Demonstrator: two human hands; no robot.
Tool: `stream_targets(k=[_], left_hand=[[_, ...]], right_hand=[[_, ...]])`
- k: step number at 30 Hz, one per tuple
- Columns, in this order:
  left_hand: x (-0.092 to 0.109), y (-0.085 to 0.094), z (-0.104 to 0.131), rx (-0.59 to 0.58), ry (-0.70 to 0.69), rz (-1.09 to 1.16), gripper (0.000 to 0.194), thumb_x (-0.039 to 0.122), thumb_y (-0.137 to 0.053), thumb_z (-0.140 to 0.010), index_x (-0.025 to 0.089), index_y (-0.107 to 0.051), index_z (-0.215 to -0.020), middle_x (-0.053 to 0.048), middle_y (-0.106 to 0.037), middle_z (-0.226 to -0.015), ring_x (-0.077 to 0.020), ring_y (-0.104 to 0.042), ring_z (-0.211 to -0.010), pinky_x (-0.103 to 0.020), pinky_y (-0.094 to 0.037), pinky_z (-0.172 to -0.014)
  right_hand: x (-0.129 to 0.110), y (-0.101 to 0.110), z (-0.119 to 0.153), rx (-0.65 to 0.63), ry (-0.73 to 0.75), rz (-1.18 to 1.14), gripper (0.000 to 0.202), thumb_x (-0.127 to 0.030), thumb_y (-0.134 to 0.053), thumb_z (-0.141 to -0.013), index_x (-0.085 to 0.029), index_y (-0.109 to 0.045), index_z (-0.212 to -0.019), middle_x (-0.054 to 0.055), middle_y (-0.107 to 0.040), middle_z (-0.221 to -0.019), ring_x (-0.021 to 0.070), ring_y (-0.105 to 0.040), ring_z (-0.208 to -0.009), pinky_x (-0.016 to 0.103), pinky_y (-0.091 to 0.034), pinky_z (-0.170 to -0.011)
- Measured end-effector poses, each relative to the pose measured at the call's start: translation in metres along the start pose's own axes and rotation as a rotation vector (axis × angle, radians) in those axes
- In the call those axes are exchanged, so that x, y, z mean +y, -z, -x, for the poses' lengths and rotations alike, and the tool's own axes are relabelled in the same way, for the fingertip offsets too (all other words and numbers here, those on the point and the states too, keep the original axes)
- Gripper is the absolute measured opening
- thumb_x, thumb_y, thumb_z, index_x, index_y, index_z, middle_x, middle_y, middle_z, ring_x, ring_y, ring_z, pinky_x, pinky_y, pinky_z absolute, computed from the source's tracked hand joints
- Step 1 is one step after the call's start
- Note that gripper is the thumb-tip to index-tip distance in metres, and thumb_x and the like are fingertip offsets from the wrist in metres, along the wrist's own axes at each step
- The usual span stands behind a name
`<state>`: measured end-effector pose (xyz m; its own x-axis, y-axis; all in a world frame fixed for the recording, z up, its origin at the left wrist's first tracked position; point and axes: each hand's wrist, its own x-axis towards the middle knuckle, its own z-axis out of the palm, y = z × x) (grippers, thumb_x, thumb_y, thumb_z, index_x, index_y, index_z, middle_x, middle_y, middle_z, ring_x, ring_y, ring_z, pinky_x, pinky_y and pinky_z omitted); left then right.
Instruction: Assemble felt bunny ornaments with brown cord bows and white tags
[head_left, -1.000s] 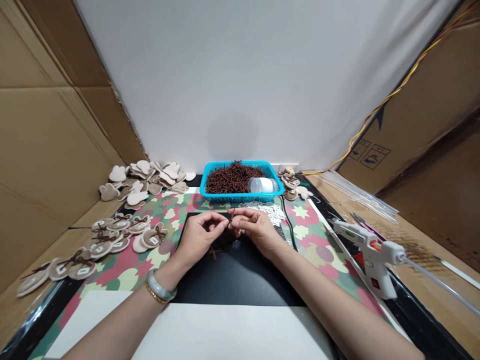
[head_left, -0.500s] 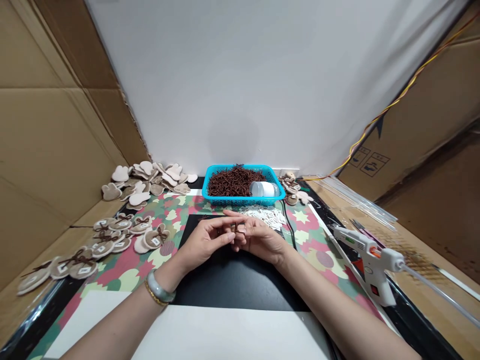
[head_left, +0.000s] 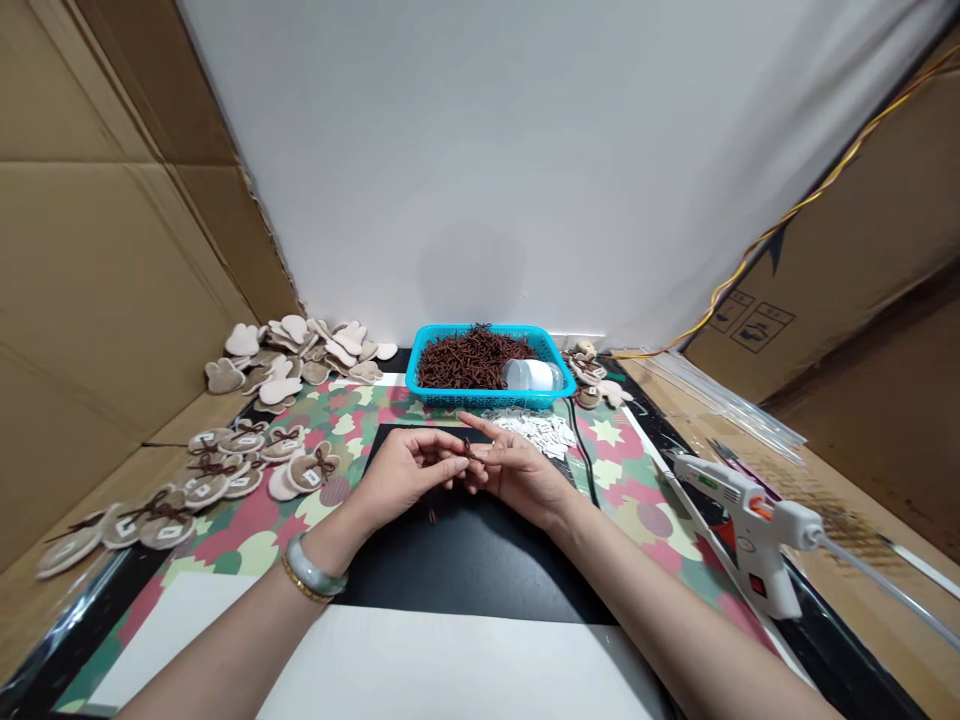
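Note:
Over the black mat (head_left: pixel 480 560), my two hands meet at a small brown cord bow (head_left: pixel 469 450). My left hand (head_left: pixel 420 470) pinches it between thumb and fingers. From the other side my right hand (head_left: pixel 521 475) grips it with the thumb and fingertips, its index finger stretched out forward. The fingers partly cover the bow. A short piece of brown cord (head_left: pixel 432 516) shows below my left hand. Behind my hands lies a heap of small white labels (head_left: pixel 536 430). A turquoise basket (head_left: pixel 491 398) beyond it holds many brown bows (head_left: pixel 465 360) and a clear jar (head_left: pixel 531 375).
At the left lie felt shapes with bows and labels (head_left: pixel 206 490), and a pile of plain felt pieces (head_left: pixel 281 365) behind them. A white hot glue gun (head_left: pixel 750 520) stands at the right, near clear glue sticks (head_left: pixel 739 400). Cardboard walls (head_left: pixel 112 250) flank the table.
The bow has turned between my fingertips and my hands have shifted slightly. The short cord piece below my left hand has come into sight. The view has moved a little.

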<state>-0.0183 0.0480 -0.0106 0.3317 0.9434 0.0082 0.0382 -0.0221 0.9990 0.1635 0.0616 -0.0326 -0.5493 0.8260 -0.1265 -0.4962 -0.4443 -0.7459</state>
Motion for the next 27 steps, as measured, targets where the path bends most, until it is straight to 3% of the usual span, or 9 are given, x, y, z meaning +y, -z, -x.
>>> stream_targets(k=[2, 6, 9, 15, 21, 27], left_hand=[[-0.003, 0.001, -0.001, 0.069, 0.009, -0.006, 0.022, 0.033, -0.078, -0.075, 0.014, -0.071, -0.084, -0.006, -0.074, -0.076, -0.0136, -0.063, -0.061, -0.025, -0.049, -0.059], [-0.004, 0.0, -0.002, 0.138, 0.022, 0.026, 0.024, 0.035, -0.08, -0.071, 0.013, -0.072, -0.078, -0.005, -0.073, -0.074, -0.0118, -0.059, -0.059, -0.023, -0.047, -0.058], [-0.003, -0.003, -0.001, 0.134, 0.06, 0.029, 0.025, 0.035, -0.081, -0.07, 0.014, -0.073, -0.078, -0.003, -0.071, -0.071, -0.011, -0.058, -0.057, -0.022, -0.045, -0.056], [-0.004, -0.005, -0.001, 0.139, 0.115, 0.101, 0.023, 0.032, -0.083, -0.066, 0.014, -0.074, -0.077, -0.003, -0.071, -0.068, -0.0106, -0.057, -0.058, -0.022, -0.043, -0.057], [-0.003, -0.005, 0.0, 0.051, 0.192, 0.27, 0.02, 0.028, -0.082, -0.068, 0.012, -0.076, -0.079, -0.005, -0.071, -0.075, -0.0078, -0.055, -0.06, -0.019, -0.042, -0.057], [-0.009, -0.012, 0.001, 0.144, 0.174, 0.346, 0.019, 0.029, -0.082, -0.069, 0.013, -0.075, -0.076, -0.002, -0.065, -0.067, -0.0073, -0.053, -0.059, -0.018, -0.042, -0.056]], right_hand=[[0.002, -0.002, 0.0, 0.038, 0.068, 0.065, 0.057, -0.021, -0.072, -0.073, -0.016, -0.057, -0.128, -0.001, -0.068, -0.067, 0.0129, -0.058, -0.057, 0.026, -0.046, -0.059], [0.002, -0.006, 0.001, 0.133, 0.299, 0.364, 0.021, -0.031, -0.073, -0.076, -0.017, -0.071, -0.091, 0.002, -0.069, -0.072, 0.0135, -0.058, -0.061, 0.026, -0.044, -0.06], [0.001, -0.008, 0.002, 0.173, 0.382, 0.541, 0.022, -0.038, -0.076, -0.077, -0.017, -0.07, -0.074, 0.001, -0.065, -0.066, 0.0122, -0.053, -0.058, 0.025, -0.042, -0.057], [0.003, -0.007, 0.001, 0.172, 0.34, 0.46, 0.029, -0.044, -0.078, -0.075, -0.017, -0.07, -0.072, 0.001, -0.064, -0.063, 0.0127, -0.055, -0.059, 0.026, -0.045, -0.06], [0.005, -0.011, 0.002, 0.19, 0.286, 0.319, 0.027, -0.042, -0.081, -0.073, -0.016, -0.073, -0.075, 0.0, -0.064, -0.063, 0.0111, -0.055, -0.055, 0.025, -0.045, -0.057], [0.005, -0.016, 0.003, 0.221, 0.39, 0.453, 0.022, -0.037, -0.084, -0.068, -0.018, -0.074, -0.076, 0.001, -0.067, -0.067, 0.0124, -0.055, -0.057, 0.025, -0.045, -0.054]])
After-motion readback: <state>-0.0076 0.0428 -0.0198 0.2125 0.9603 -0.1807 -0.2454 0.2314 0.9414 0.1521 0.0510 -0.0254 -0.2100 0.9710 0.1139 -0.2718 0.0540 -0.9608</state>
